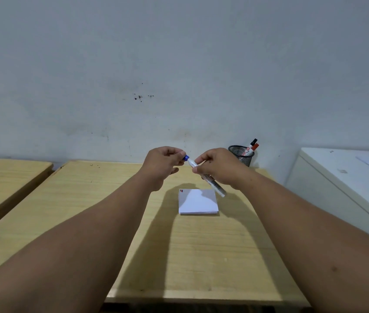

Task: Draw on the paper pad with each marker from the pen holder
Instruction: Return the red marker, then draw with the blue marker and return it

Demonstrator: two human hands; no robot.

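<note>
A white marker (215, 185) with a blue cap (185, 157) is held in the air above the far half of the wooden table. My right hand (219, 168) grips its barrel, which slants down to the right. My left hand (164, 163) pinches the blue cap at the marker's upper left end. Below the hands a white square paper pad (198, 201) lies flat on the table. A black mesh pen holder (241, 154) stands at the back right by the wall, with a black-capped marker (253, 143) and a red-capped marker (255, 147) sticking out.
The light wooden table (161, 245) abuts a grey wall. A second wooden table (2, 177) stands to the left across a narrow gap. A white cabinet (346, 177) sits close on the right, higher than the tabletop.
</note>
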